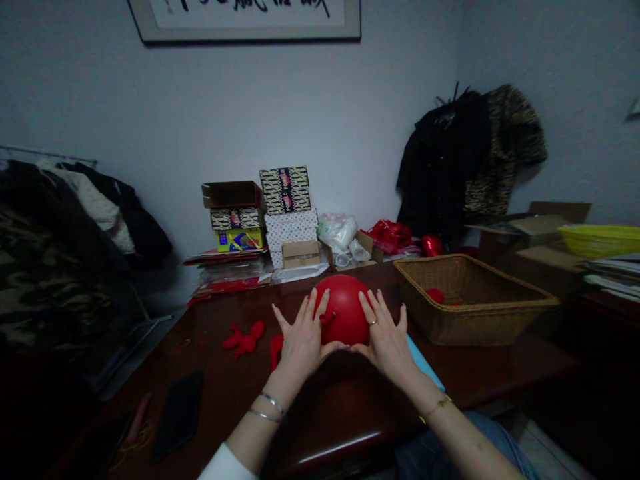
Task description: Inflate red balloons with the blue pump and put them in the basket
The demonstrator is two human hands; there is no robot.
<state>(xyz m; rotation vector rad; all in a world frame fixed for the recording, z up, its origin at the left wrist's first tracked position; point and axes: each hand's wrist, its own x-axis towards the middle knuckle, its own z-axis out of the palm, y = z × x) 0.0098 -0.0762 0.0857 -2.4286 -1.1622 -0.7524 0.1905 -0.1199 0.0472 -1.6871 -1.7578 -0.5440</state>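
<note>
A round, inflated red balloon [349,303] is held over the dark table in front of me, its neck turned toward me and to the left. My left hand [303,333] presses on its left side with fingers spread. On the opposite side, my right hand [387,337] is laid against the balloon, a ring on one finger. Both thumbs meet beneath it. Left of my hands lies a small cluster of limp red balloons [244,340]. Another red piece [275,350] is partly hidden behind my left hand. A light blue flat thing [425,363] shows beside my right wrist.
A wicker basket [480,327] stands at the right with a few red pieces inside. Stacked boxes [291,233] and plastic bags [337,230] line the back. A dark tablet-like slab [179,413] lies front left on the table [345,413].
</note>
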